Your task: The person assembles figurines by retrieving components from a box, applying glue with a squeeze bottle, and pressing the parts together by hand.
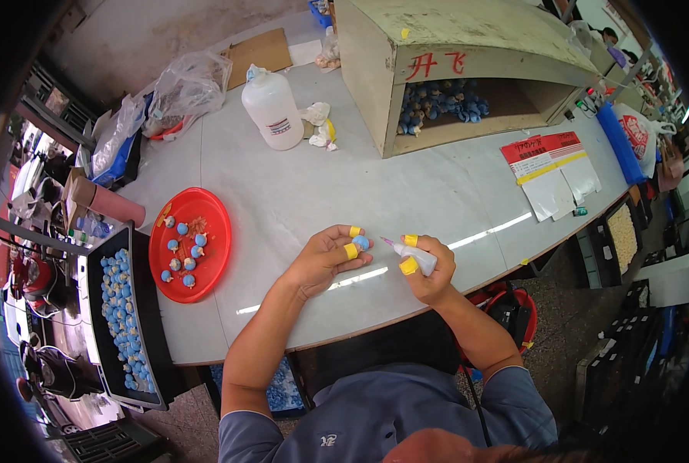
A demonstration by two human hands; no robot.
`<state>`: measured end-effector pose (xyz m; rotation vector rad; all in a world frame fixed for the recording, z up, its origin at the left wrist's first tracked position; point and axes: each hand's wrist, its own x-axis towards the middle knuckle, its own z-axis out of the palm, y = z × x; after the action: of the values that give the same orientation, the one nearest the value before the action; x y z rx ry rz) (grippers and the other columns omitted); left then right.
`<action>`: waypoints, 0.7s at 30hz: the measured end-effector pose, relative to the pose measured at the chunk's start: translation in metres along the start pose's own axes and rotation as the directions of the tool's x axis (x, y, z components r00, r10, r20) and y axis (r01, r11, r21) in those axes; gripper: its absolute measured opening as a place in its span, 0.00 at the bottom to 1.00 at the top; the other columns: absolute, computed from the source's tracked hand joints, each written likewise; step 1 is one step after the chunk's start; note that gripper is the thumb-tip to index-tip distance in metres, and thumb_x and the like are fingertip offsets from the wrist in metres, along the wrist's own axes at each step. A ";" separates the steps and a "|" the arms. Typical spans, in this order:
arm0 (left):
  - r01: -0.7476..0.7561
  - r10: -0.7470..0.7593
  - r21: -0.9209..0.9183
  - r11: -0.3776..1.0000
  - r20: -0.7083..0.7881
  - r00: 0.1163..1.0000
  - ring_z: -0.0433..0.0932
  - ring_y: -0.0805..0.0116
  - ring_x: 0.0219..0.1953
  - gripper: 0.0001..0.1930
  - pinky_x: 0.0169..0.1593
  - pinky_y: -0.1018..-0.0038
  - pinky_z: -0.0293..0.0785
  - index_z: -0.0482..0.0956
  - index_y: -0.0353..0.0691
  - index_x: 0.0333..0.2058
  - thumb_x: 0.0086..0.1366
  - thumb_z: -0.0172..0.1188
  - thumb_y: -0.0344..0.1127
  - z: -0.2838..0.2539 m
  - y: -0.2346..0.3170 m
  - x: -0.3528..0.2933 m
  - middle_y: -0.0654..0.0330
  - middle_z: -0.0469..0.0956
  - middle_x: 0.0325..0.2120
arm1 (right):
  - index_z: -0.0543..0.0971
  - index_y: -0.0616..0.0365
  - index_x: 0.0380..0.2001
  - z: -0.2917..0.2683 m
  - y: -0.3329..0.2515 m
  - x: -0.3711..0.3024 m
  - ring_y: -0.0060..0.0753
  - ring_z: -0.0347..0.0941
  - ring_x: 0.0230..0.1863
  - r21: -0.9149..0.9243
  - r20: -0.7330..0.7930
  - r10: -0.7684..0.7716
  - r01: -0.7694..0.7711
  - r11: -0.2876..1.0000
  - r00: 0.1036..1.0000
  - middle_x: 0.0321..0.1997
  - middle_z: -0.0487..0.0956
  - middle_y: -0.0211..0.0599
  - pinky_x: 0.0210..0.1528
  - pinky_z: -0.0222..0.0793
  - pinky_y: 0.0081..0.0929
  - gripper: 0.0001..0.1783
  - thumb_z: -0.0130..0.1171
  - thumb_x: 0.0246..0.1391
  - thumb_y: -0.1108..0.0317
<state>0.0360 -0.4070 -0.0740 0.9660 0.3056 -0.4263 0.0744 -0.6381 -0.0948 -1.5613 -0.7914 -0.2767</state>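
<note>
Between the taped fingertips of my left hand [325, 258] is a small blue piece [361, 243], round and about marble-sized. My right hand [431, 270] grips a small white squeeze bottle [416, 257]. Its thin pinkish nozzle points left toward the blue piece, with a small gap between them. Yellow tape wraps a thumb and a finger on each hand. Left of my hands, a red round tray [219, 266] carries several blue-and-cream small pieces [198, 251]. Farther left, a black bin [148, 339] holds many similar pieces [124, 309].
A large white bottle [273, 112] stands at the back, beside crumpled tissue [319, 127]. A metal cabinet [367, 85] at the far right holds more blue pieces [444, 104]. Printed sheets [549, 174] lie before it. A pink cylinder [109, 202] sits near the black bin.
</note>
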 end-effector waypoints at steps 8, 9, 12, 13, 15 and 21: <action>-0.333 0.336 0.302 0.893 0.044 0.941 0.80 0.61 0.50 0.20 0.52 0.71 0.77 0.69 0.37 0.48 0.58 0.62 0.17 0.003 -0.011 0.001 0.55 0.73 0.49 | 0.73 0.68 0.46 0.003 0.003 0.000 0.24 0.76 0.32 0.009 -0.101 -0.024 0.025 1.000 0.995 0.36 0.80 0.42 0.36 0.72 0.20 0.17 0.62 0.54 0.74; -0.333 0.337 0.305 0.892 0.043 0.941 0.80 0.61 0.50 0.20 0.52 0.71 0.77 0.69 0.37 0.48 0.58 0.62 0.17 0.005 -0.011 0.000 0.55 0.73 0.49 | 0.72 0.69 0.47 0.003 0.004 -0.002 0.24 0.77 0.37 0.051 -0.087 0.024 -0.019 0.999 0.996 0.40 0.79 0.43 0.40 0.72 0.20 0.17 0.61 0.55 0.74; -0.387 0.398 0.337 0.859 0.039 0.917 0.79 0.65 0.50 0.18 0.51 0.74 0.77 0.68 0.35 0.48 0.60 0.60 0.16 0.009 -0.011 -0.002 0.54 0.73 0.49 | 0.70 0.70 0.50 0.004 0.004 -0.003 0.26 0.78 0.42 0.062 -0.066 0.078 -0.074 0.995 0.995 0.40 0.79 0.43 0.45 0.74 0.23 0.19 0.60 0.57 0.76; -0.370 0.384 0.344 0.863 0.029 0.923 0.79 0.66 0.50 0.18 0.51 0.74 0.77 0.68 0.34 0.48 0.60 0.59 0.16 0.011 -0.011 -0.003 0.54 0.74 0.48 | 0.70 0.70 0.50 0.005 0.005 -0.003 0.26 0.78 0.42 0.061 -0.070 0.077 -0.073 0.995 0.995 0.40 0.79 0.43 0.45 0.74 0.23 0.19 0.60 0.57 0.76; -0.353 0.369 0.352 0.867 0.023 0.929 0.79 0.66 0.50 0.18 0.51 0.74 0.77 0.68 0.34 0.49 0.61 0.59 0.16 0.011 -0.012 -0.003 0.54 0.75 0.47 | 0.68 0.70 0.51 0.009 0.008 -0.001 0.27 0.78 0.45 0.123 -0.071 0.128 -0.119 0.985 0.989 0.42 0.80 0.45 0.48 0.75 0.25 0.20 0.59 0.58 0.76; -0.314 0.314 0.321 0.894 0.054 0.948 0.81 0.70 0.42 0.18 0.45 0.77 0.78 0.69 0.32 0.49 0.61 0.62 0.19 0.012 -0.013 -0.004 0.54 0.81 0.37 | 0.68 0.66 0.50 0.013 0.005 0.002 0.32 0.79 0.45 0.196 0.087 0.256 -0.269 0.943 0.963 0.42 0.81 0.49 0.48 0.74 0.27 0.21 0.60 0.54 0.78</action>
<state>0.0266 -0.4230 -0.0748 1.3160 0.0725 -0.1800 0.0753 -0.6255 -0.0999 -1.4628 -0.6273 0.0479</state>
